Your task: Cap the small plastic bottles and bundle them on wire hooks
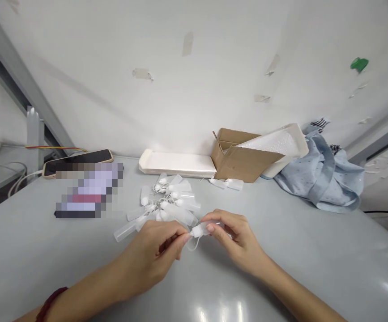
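A small translucent squeeze bottle (198, 230) with a white nozzle top and a thin looped tether lies between my hands, tilted on its side above the table. My right hand (237, 237) is closed around its body, thumb and fingers on either side. With thumb and forefinger, my left hand (160, 250) pinches the nozzle's end; the tiny cap there, if any, is hidden by the fingertips. Just behind my hands, several similar bottles (180, 210) with tethers lie in a loose pile. Two more bottles (234, 184) rest farther back, near the cardboard box.
An open cardboard box (247, 163) holds a white tray-like piece (281, 143) by the wall. Left of it lies a flat white box (180, 163). A black phone (79, 162) and a pixelated device (95, 188) sit at left, a light blue cloth bag (324, 179) at right.
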A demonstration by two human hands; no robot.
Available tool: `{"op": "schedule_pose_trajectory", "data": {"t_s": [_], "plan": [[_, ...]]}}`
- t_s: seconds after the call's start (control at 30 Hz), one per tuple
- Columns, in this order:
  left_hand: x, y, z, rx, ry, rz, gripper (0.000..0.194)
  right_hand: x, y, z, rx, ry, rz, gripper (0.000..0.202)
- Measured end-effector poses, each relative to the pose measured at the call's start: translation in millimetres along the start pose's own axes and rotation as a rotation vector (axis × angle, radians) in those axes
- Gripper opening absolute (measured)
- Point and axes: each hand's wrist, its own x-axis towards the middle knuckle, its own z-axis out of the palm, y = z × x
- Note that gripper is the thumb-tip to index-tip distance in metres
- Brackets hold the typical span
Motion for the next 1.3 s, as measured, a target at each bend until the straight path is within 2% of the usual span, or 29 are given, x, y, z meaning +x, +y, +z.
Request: {"op": "schedule_pose_trajectory", "data": {"t_s": [0.23, 0.4, 0.5, 0.6, 0.67, 0.73, 0.77, 0.83, 0.93, 1.07, 1.17, 1.3], "plan": [[-1, -2, 0.7, 0.048, 0.042, 0.081, 0.028, 2, 4, 5, 0.09, -0.016, 0.037, 0.023], [0, -4, 3.0, 0.077, 0.071, 0.098, 0.026, 1, 7, 5, 0.053, -0.019, 0.011, 0.021], [3, -5, -4.6, 0.137, 0.116, 0.128, 0.024, 6, 15, -2, 0.016, 0.023, -0.018, 0.019], [6, -6, -23.0, 0.234, 0.244, 0.15, 0.025, 15, 30, -16, -0.031, 0.157, 0.005, 0.028], [7, -8, -36.9, 0.37, 0.381, 0.14, 0.025, 22, 41, -27, -0.179, 0.246, 0.034, 0.032], [9, -12, -47.9, 0.559, 0.473, 0.097, 0.027, 27, 52, -35, -0.402, 0.259, -0.007, 0.034], [9, -14, -51.6, 0.632, 0.461, 0.055, 0.027, 29, 57, -38, -0.522, 0.227, -0.045, 0.035], [10, -19, -55.0, 0.741, 0.356, 0.018, 0.03, 31, 65, -41, -0.736, 0.154, -0.066, 0.038], [10, -24, -52.7, 0.803, 0.181, 0.129, 0.036, 33, 72, -40, -0.928, 0.057, -0.017, 0.046], [8, -22, -41.1, 0.773, 0.193, 0.295, 0.039, 33, 72, -37, -0.976, -0.022, 0.039, 0.049], [6, -17, -25.5, 0.752, 0.169, 0.403, 0.039, 33, 72, -36, -0.965, -0.047, 0.07, 0.047], [1, -9, -3.1, 0.763, 0.025, 0.481, 0.036, 32, 75, -36, -0.946, 0.002, 0.01, 0.036]]}}
